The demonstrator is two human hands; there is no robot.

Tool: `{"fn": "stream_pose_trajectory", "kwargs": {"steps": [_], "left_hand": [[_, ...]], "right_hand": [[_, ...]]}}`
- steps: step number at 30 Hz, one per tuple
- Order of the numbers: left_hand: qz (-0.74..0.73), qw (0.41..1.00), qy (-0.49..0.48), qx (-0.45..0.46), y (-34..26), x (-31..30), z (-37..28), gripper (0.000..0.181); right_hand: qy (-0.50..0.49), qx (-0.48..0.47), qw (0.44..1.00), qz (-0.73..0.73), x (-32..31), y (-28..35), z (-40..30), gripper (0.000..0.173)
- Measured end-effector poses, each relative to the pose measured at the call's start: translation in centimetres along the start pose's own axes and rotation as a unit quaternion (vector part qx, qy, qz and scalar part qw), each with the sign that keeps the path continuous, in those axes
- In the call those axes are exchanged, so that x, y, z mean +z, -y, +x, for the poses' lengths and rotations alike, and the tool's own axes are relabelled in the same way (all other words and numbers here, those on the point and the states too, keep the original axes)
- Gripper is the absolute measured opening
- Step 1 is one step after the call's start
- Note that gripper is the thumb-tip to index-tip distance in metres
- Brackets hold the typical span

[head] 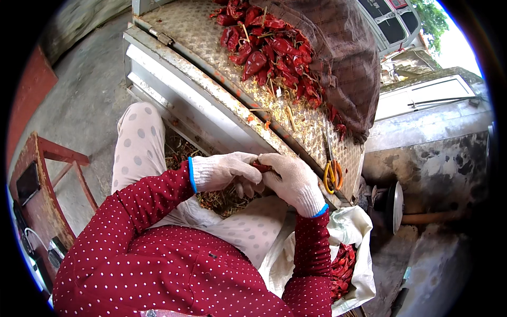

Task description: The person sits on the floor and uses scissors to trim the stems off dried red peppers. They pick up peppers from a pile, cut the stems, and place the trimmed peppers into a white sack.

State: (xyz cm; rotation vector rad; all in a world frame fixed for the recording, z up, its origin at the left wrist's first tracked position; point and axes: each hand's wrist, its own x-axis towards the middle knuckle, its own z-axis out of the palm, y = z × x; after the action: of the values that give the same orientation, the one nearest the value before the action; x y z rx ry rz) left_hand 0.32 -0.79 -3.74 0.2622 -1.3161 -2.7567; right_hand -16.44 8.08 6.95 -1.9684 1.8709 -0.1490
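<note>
My left hand (pixel 233 172), in a white knit glove with a blue cuff, meets my right hand (pixel 291 180) over my lap. Between the fingertips of both hands is a dried red chili pepper (pixel 263 166), mostly covered by the gloves. Ahead, a heap of dried red chilies (pixel 273 51) lies on a metal truck bed (pixel 190 37), partly under a brown plaid cloth (pixel 344 51). Scissors with orange and yellow handles (pixel 332 174) rest near the bed's edge, to the right of my right hand. Pale seeds and stem bits (pixel 291 115) are scattered beside the heap.
A white woven sack (pixel 362 237) holding red chilies (pixel 344 269) stands by my right elbow. The lowered metal side panel (pixel 178 95) hangs before my knees, with stem litter (pixel 222 202) below. At left, a worn wooden bench (pixel 51 178) carries a phone (pixel 28 183).
</note>
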Motion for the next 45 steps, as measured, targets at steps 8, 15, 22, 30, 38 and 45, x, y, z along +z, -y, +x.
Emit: {"fn": "stream_pose_trajectory", "kwargs": {"steps": [8, 15, 22, 30, 38, 45], "left_hand": [[-0.066, 0.997, -0.031, 0.034, 0.5, -1.6, 0.2, 0.031], [-0.258, 0.961, 0.032, 0.09, 1.3, -1.8, 0.2, 0.021], [-0.22, 0.974, 0.0, 0.049, 1.2, -0.7, 0.1, 0.021], [-0.231, 0.971, 0.008, 0.062, 0.8, -0.4, -0.1, 0.012], [-0.261, 0.962, -0.057, 0.06, 1.5, 0.8, 0.3, 0.012], [-0.269, 0.955, -0.079, 0.095, 2.1, 0.2, 0.9, 0.013]], "right_hand": [[0.012, 0.035, 0.999, -0.034, -0.4, 2.8, 1.6, 0.025], [-0.126, 0.046, 0.954, 0.267, 1.8, -0.2, -1.4, 0.068], [-0.26, -0.149, 0.952, 0.069, 3.3, -0.1, -0.1, 0.032], [-0.336, -0.081, 0.929, 0.13, 5.9, 0.6, 0.3, 0.016], [-0.237, 0.194, 0.761, 0.573, 6.5, 1.1, 0.3, 0.02], [-0.294, 0.243, 0.599, 0.704, 6.9, 0.7, 1.8, 0.021]]}}
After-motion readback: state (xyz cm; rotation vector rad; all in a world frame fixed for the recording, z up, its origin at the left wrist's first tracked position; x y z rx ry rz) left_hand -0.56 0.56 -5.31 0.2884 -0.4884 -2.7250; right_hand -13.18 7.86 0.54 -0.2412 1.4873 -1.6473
